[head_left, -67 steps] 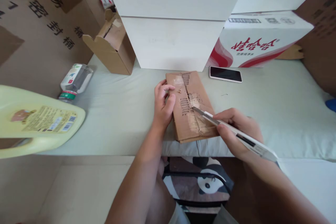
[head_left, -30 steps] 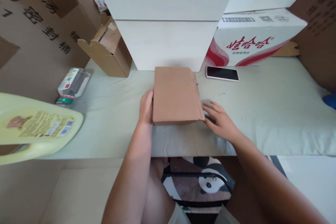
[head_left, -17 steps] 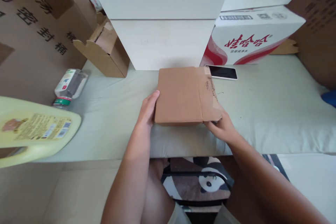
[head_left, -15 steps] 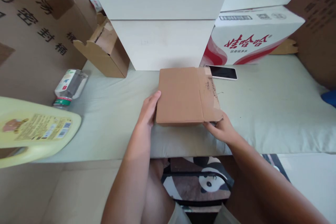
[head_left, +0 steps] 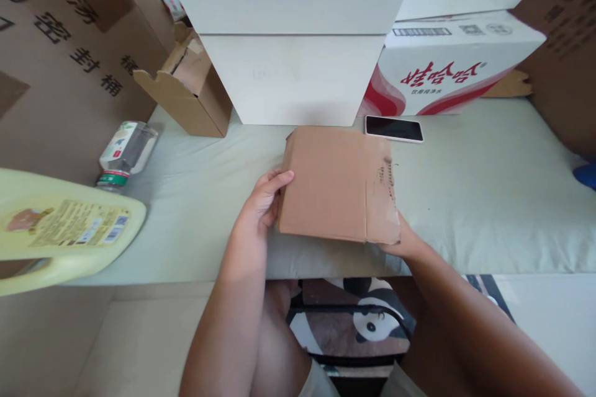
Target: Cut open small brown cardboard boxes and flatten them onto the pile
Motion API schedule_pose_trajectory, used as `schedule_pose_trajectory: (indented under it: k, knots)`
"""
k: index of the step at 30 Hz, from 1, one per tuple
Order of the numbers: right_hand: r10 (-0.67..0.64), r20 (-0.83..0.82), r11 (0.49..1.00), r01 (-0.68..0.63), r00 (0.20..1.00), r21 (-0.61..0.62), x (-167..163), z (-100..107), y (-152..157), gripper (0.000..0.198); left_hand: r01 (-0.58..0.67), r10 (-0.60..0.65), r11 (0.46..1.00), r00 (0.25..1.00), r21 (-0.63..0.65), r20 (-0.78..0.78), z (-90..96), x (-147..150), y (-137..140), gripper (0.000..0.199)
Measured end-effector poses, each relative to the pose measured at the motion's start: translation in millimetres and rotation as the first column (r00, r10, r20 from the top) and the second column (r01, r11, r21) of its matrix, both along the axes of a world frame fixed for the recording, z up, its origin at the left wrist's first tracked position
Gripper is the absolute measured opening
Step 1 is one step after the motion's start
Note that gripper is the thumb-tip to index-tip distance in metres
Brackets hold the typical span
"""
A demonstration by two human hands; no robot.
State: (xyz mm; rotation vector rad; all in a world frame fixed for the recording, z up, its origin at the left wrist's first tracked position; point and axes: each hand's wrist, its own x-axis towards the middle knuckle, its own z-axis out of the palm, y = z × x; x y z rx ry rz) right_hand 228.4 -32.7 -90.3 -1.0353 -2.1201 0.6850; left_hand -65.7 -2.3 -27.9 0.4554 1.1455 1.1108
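A brown cardboard box [head_left: 328, 183] lies in front of me over the pale green cloth, its top face slightly tilted toward me. Along its right side runs a flap [head_left: 382, 192] with a torn, rough edge and dark print. My left hand [head_left: 267, 198] grips the box's left side, thumb on the top face and fingers curled below. At the lower right corner, my right hand [head_left: 399, 239] holds the box from beneath the flap; most of its fingers are hidden there. A phone [head_left: 393, 129] lies just beyond the flap.
White boxes [head_left: 288, 77] are stacked behind. A white and red carton [head_left: 447, 68] stands at the back right. To the left are an open cardboard box [head_left: 200, 93], a clear plastic bottle [head_left: 128, 152] and a big yellow jug [head_left: 69, 223]. The cloth-covered surface [head_left: 484, 198] ends near my knees.
The cardboard box has tilted and shifted slightly toward me and to the right. My left thumb has moved onto its top face, and my right hand has gone further under the flap.
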Motion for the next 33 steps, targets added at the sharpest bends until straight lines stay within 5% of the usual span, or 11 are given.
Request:
schedule_pose_trajectory:
  k: [4,6,9,14,19,23,33]
  knots:
    - [0.105,-0.068,0.993,-0.108,0.992,-0.043,-11.1,17.3,-1.7,0.020,-0.063,0.065,0.997,0.995,0.037,-0.069,-1.6,-1.1,3.4,0.048]
    - [0.118,-0.096,0.990,-0.125,0.988,-0.072,-16.7,25.2,-2.8,0.014,-0.142,0.149,0.987,0.983,0.069,-0.108,-0.5,-1.0,5.2,0.053]
    - [0.092,-0.139,0.989,-0.107,0.986,-0.106,-21.4,31.1,-4.0,0.015,-0.212,0.219,0.975,0.963,0.062,-0.155,2.3,-0.5,6.1,0.063]
    - [0.082,-0.136,0.994,-0.091,0.987,-0.058,-21.5,30.7,-3.7,0.013,-0.130,0.133,0.991,0.975,0.028,-0.180,4.4,-0.8,4.8,0.063]
    - [0.069,-0.112,0.998,-0.070,0.991,-0.003,-20.3,29.2,-2.3,0.012,-0.185,0.184,0.983,0.979,-0.003,-0.083,3.5,-3.6,5.7,0.063]
    - [-0.030,-0.080,0.998,0.034,0.996,0.052,-17.3,22.5,-1.4,0.017,-0.042,0.045,0.997,0.998,0.060,-0.042,2.3,-7.6,4.5,0.048]
    - [-0.152,-0.040,0.988,0.152,0.988,-0.022,-14.9,20.0,-1.8,0.018,-0.054,0.062,0.996,0.990,0.069,-0.129,2.5,-14.3,1.6,0.053]
